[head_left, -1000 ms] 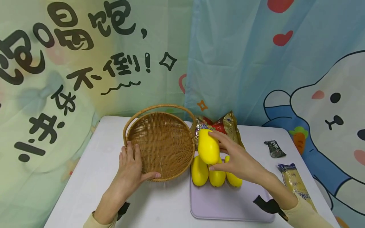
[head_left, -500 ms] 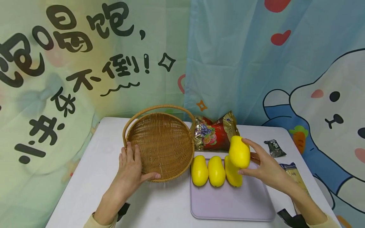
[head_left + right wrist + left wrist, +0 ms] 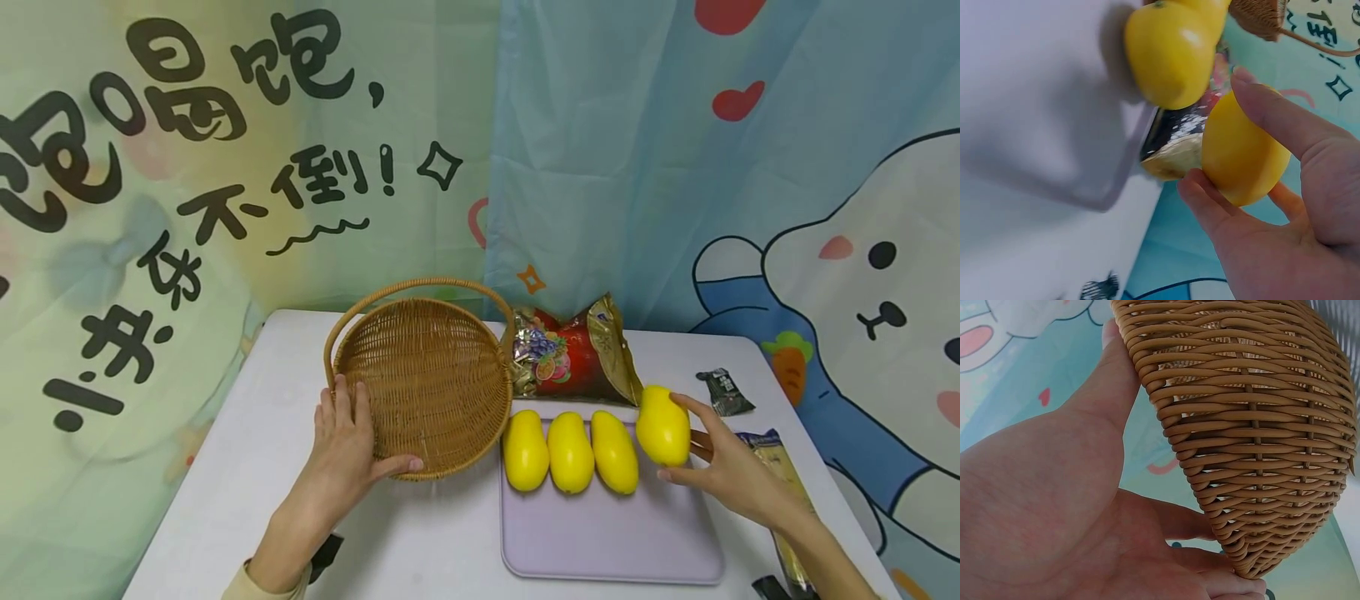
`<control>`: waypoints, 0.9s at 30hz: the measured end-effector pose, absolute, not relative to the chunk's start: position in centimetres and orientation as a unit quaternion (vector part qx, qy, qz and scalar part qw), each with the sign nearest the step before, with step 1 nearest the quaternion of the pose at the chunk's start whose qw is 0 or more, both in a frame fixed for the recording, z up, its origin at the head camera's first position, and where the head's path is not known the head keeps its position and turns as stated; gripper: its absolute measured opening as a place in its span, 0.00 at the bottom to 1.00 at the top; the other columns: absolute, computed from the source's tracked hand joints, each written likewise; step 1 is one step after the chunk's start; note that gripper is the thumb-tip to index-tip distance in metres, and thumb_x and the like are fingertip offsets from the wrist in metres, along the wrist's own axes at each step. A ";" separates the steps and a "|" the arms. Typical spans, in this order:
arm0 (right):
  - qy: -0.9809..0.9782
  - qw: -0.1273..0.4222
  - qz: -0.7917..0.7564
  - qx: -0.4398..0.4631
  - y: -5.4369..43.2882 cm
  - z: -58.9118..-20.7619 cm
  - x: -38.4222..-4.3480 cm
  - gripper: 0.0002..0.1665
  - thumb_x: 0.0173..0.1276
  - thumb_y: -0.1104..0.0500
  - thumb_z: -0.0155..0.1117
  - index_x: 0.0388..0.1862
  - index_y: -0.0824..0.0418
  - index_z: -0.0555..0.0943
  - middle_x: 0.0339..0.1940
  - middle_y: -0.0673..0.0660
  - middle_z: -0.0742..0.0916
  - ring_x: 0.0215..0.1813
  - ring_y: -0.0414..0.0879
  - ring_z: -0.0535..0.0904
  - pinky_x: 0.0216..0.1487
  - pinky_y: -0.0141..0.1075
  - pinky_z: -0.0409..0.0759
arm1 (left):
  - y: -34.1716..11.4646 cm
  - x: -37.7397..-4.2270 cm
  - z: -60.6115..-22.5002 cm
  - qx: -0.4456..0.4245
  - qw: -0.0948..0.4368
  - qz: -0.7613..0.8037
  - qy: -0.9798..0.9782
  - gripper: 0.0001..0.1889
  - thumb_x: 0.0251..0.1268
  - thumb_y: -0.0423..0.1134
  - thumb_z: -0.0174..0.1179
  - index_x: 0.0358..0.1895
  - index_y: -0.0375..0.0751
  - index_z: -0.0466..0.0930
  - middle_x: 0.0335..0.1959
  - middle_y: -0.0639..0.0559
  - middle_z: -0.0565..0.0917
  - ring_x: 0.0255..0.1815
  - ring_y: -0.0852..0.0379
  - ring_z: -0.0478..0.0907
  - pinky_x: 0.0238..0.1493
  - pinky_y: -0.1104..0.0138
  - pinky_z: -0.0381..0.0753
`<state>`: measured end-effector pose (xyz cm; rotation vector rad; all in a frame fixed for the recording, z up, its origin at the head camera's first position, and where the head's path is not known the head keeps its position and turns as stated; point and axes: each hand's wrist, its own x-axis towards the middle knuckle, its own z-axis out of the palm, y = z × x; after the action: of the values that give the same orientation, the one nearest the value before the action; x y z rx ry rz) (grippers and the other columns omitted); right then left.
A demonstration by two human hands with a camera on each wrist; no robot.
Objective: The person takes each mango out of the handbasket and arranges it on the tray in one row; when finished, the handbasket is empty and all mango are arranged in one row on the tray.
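A yellow mango is pinched between the thumb and fingers of my right hand, over the right back part of the lilac tray. Beside it, to the left, three similar mangoes lie in a row on the tray. The right wrist view shows the held mango with thumb and fingers on opposite sides. My left hand rests against the left front rim of a brown wicker basket, its fingers straight and thumb spread along the edge. In the left wrist view, the basket's weave fills the right side.
A red and gold snack bag lies behind the tray, right of the basket. Farther right are a small dark wrapped packet and a yellowish package, partly hidden by the right arm. A printed curtain hangs behind the white table.
My right hand has carried the mango rightward and down, from above the row to its right end, uncovering the snack bag and the three mangoes. The left hand and basket have stayed put.
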<state>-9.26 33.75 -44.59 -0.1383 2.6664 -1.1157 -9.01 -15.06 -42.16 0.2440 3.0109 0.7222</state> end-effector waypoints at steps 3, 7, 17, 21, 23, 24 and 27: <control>0.909 0.133 -0.393 -0.044 34.3 -45.7 -9.2 0.69 0.57 0.50 0.81 0.84 0.56 0.44 0.81 0.74 0.52 0.71 0.81 0.64 0.64 0.65 0.71 | -15.1 -9.0 -42.2 0.080 0.017 0.235 0.969 0.67 0.49 0.65 0.71 0.76 0.17 0.45 0.77 0.15 0.36 0.77 0.16 0.32 0.74 0.30 0.44; 0.909 0.140 -0.390 -0.040 34.6 -46.9 -9.2 0.68 0.56 0.52 0.81 0.84 0.56 0.45 0.81 0.75 0.53 0.70 0.81 0.66 0.65 0.66 0.71 | -15.1 -8.9 -42.2 0.082 0.011 0.232 0.969 0.67 0.49 0.65 0.72 0.76 0.17 0.46 0.77 0.15 0.38 0.77 0.15 0.34 0.74 0.30 0.45; 0.923 0.151 -0.352 -0.021 34.8 -48.1 -9.0 0.71 0.54 0.46 0.82 0.84 0.55 0.44 0.80 0.76 0.54 0.68 0.80 0.69 0.61 0.68 0.74 | -15.1 -9.0 -42.2 0.082 0.014 0.229 0.970 0.67 0.49 0.65 0.72 0.76 0.17 0.45 0.77 0.15 0.37 0.77 0.16 0.33 0.74 0.30 0.45; 0.925 0.144 -0.351 -0.024 35.0 -48.2 -8.8 0.70 0.55 0.47 0.82 0.84 0.56 0.45 0.80 0.77 0.55 0.67 0.81 0.69 0.61 0.67 0.75 | -15.2 -9.0 -42.3 0.085 0.003 0.227 0.970 0.67 0.48 0.65 0.72 0.76 0.16 0.46 0.77 0.15 0.39 0.77 0.15 0.35 0.74 0.30 0.46; 0.924 0.145 -0.352 -0.022 34.9 -48.1 -8.7 0.70 0.55 0.47 0.82 0.84 0.56 0.45 0.80 0.77 0.55 0.67 0.81 0.69 0.61 0.67 0.75 | -15.2 -9.0 -42.4 0.086 -0.001 0.226 0.970 0.67 0.48 0.65 0.72 0.76 0.16 0.47 0.77 0.15 0.39 0.77 0.15 0.35 0.74 0.30 0.47; 0.924 0.145 -0.353 -0.022 34.9 -48.2 -8.7 0.70 0.55 0.47 0.82 0.84 0.55 0.45 0.80 0.77 0.55 0.67 0.81 0.69 0.61 0.67 0.75 | -15.2 -9.0 -42.4 0.085 -0.001 0.226 0.970 0.67 0.48 0.64 0.72 0.76 0.16 0.47 0.77 0.15 0.39 0.77 0.15 0.36 0.74 0.30 0.47; 0.923 0.147 -0.354 -0.020 34.9 -48.2 -8.6 0.69 0.55 0.47 0.82 0.84 0.55 0.44 0.80 0.76 0.54 0.68 0.81 0.69 0.60 0.68 0.75 | -15.2 -9.0 -42.4 0.084 0.001 0.226 0.970 0.67 0.48 0.64 0.73 0.76 0.16 0.47 0.77 0.15 0.39 0.77 0.15 0.36 0.74 0.30 0.46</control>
<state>-8.63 34.93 -48.18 -0.0571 2.6573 -1.0184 -9.00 -15.17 -42.39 0.2652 3.0472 0.7107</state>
